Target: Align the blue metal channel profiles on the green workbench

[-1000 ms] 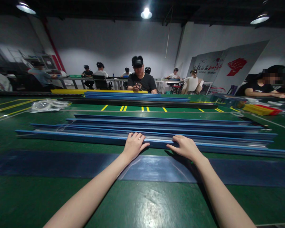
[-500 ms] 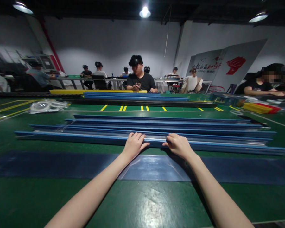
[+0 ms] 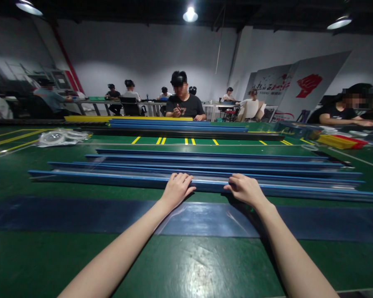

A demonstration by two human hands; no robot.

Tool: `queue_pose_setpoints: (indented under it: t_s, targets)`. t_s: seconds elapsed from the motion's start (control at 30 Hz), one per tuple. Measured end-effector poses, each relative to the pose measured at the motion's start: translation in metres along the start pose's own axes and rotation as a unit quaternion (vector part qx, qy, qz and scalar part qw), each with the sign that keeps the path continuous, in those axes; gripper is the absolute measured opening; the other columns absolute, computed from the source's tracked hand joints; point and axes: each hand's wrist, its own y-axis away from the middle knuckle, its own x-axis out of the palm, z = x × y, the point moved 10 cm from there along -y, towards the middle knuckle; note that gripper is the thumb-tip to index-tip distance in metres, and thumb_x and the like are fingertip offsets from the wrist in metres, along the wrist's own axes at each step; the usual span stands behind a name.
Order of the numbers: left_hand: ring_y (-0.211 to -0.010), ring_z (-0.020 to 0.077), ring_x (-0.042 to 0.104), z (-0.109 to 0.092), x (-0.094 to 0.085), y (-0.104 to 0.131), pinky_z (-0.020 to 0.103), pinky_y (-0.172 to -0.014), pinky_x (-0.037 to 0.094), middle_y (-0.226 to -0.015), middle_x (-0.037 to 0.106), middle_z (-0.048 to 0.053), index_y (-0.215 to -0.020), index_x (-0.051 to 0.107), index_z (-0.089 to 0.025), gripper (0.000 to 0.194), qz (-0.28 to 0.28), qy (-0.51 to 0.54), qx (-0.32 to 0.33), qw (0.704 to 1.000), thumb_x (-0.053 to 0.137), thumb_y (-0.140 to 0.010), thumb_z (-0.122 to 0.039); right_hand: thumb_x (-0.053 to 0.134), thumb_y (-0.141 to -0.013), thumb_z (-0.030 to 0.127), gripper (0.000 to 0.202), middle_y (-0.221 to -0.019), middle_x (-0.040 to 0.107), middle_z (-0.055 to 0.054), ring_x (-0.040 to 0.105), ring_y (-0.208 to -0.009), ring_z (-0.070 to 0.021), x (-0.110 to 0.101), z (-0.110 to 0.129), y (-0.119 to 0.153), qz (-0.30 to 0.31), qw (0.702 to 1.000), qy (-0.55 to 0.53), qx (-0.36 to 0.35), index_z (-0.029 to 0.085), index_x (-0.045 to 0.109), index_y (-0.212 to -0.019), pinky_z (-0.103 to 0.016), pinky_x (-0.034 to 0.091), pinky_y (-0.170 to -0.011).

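Note:
A long blue U-shaped channel (image 3: pixel 112 180) lies across the table, the nearest of several. My left hand (image 3: pixel 178 187) has its fingers hooked over the channel's near wall, with the thumb in front of it. Farther right, my right hand (image 3: pixel 245 188) pinches the same wall between thumb and curled fingers. Parts of the wall under both hands are hidden. Nearer to me, a flat blue sheet strip (image 3: pixel 65 216) lies beneath my forearms.
More blue channels (image 3: pixel 211 155) lie just beyond. Farther back are a black rail (image 3: pixel 186 134), a yellow rail (image 3: pixel 127 118) and a clear-wrapped bundle (image 3: pixel 57 138). A yellow tray (image 3: pixel 334 140) stands at right. A co-worker (image 3: pixel 186 103) sits opposite.
The nearest blue channel has slid to the right, and my right hand has moved right with it. My left hand has stayed almost in place.

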Motion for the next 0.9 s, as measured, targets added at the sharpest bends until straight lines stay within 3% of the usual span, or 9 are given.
queue_pose_setpoints:
  t_s: [0.4,0.9]
  targets:
    - [-0.092,0.0196,0.052,0.003,0.001,-0.001,0.032,-0.075,0.03,-0.097,0.063,0.005,-0.1,0.053,-0.017,0.03,0.018,-0.005,-0.024,1.0,0.052,-0.081,-0.041,0.044,-0.082,0.039,0.026,-0.08,0.059,-0.004,0.054,-0.076,-0.0156,0.0,0.0,0.0,-0.005,1.0,-0.017,-0.005,0.018,0.056,-0.072,-0.024,0.029,-0.058]
    - [-0.094,0.0205,0.05,0.004,-0.001,-0.001,0.033,-0.076,0.031,-0.101,0.06,0.007,-0.1,0.053,-0.017,0.031,0.006,-0.006,-0.03,1.0,0.052,-0.081,-0.042,0.037,-0.085,0.044,0.034,-0.089,0.061,-0.007,0.054,-0.083,-0.0174,0.013,0.009,-0.002,0.033,0.999,-0.006,-0.023,0.018,0.058,-0.081,-0.024,0.034,-0.064]
